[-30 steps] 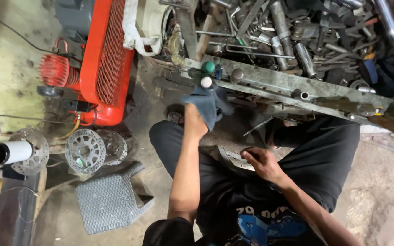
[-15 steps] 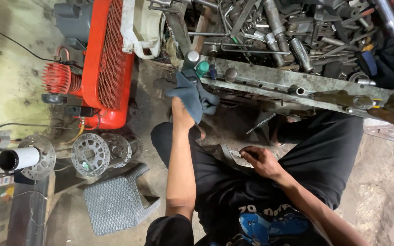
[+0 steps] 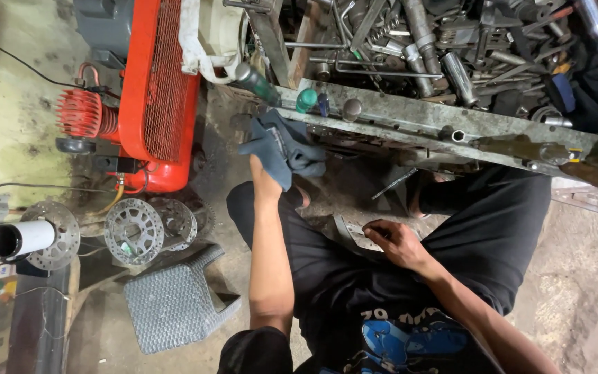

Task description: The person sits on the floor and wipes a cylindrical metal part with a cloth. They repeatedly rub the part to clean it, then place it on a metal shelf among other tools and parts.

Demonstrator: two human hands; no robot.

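Observation:
My left hand (image 3: pixel 265 177) is stretched forward and wrapped in a dark blue-grey rag (image 3: pixel 279 144). Through the rag it grips a green-handled tool (image 3: pixel 257 83), which sticks out up and to the left toward the edge of the metal bench rail (image 3: pixel 410 119). How the fingers sit under the cloth is hidden. My right hand (image 3: pixel 390 241) rests on my lap, its fingers closed on a flat grey metal plate (image 3: pixel 349 232). I sit on the ground in black trousers.
A red air compressor (image 3: pixel 160 90) stands at the left. Brake discs (image 3: pixel 133 228) and a white tube (image 3: pixel 22 237) lie on the floor beside a grey woven stool (image 3: pixel 171 298). Piled metal tools (image 3: pixel 437 41) fill the bench; handle stubs (image 3: pixel 306 100) stand along the rail.
My left hand with the rag has moved left and slightly back from the rail. The tool it holds now tilts up-left, showing its green handle. My right hand stays on the plate.

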